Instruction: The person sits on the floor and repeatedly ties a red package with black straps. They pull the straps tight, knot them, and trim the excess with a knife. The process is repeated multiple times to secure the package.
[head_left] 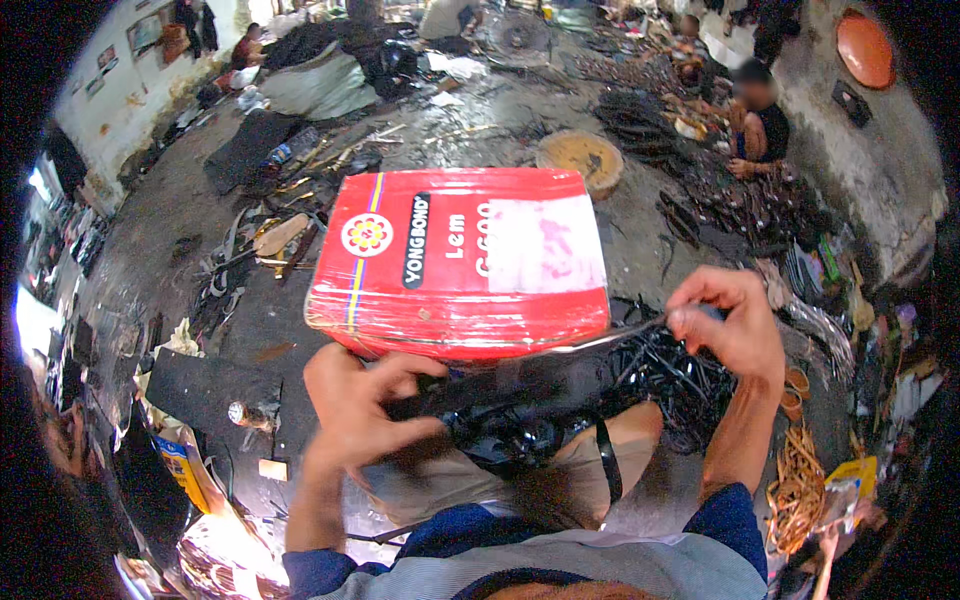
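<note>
From afar, I have the right grip [748, 328] pinched on a dark strip [632, 331] running leftward from it. My left grip [352, 402] is spread apart; a red box [455, 265] sits ahead, between both grips.

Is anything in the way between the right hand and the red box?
Only the thin dark strip pinched by the right hand, running toward the red box. Nothing else visible blocks the gap.
</note>
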